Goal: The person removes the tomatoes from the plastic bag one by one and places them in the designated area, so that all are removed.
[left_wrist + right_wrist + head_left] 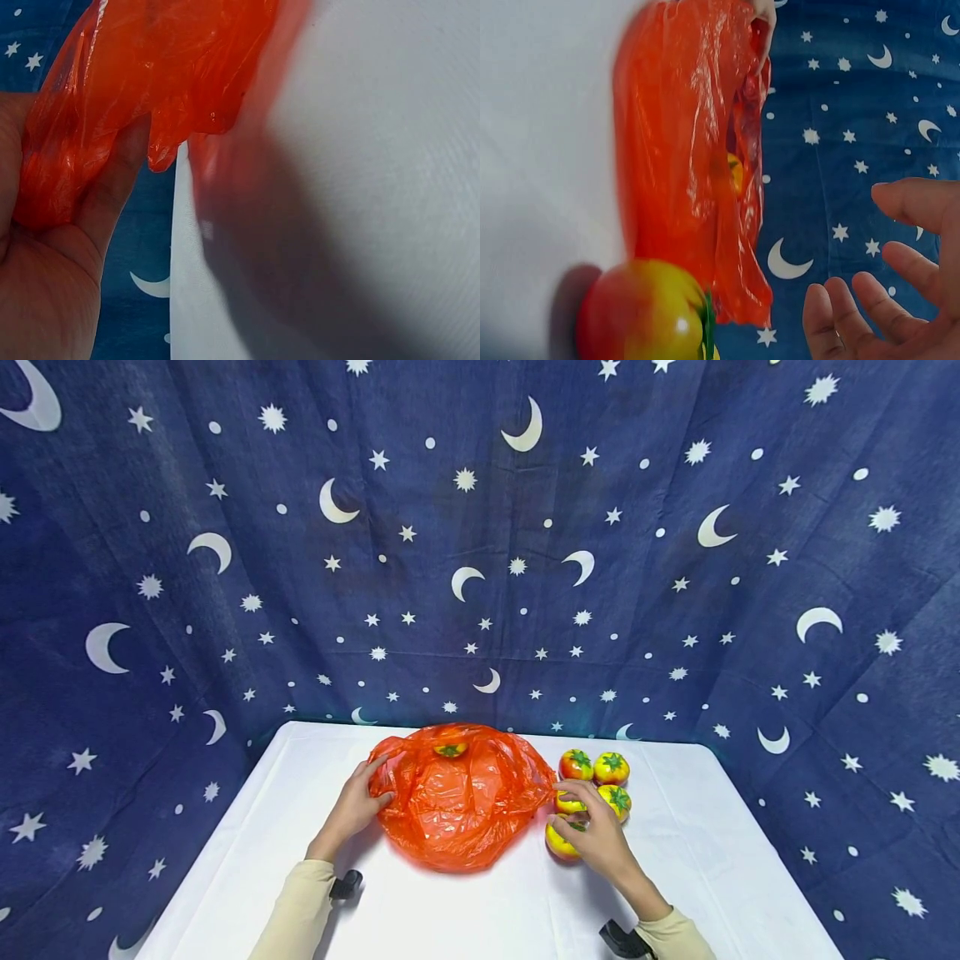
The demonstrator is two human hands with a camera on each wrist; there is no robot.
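A thin red plastic bag (457,827) stands with its mouth spread wide on the white table. One yellow tomato (450,750) with a green leafy top shows inside it, near the far rim. My left hand (352,810) grips the bag's left rim, the film between thumb and fingers (124,176). Over the nearest red-and-yellow tomato (560,845) hovers my right hand (600,839), fingers spread and holding nothing. In the right wrist view that tomato (641,315) sits apart from the fingers (885,300). Several more tomatoes (612,768) are grouped just beyond the right hand.
White cloth covers the table (450,927). Behind and at both sides hangs a dark blue curtain (420,577) with moons and stars. Each wrist wears a black camera mount (622,939).
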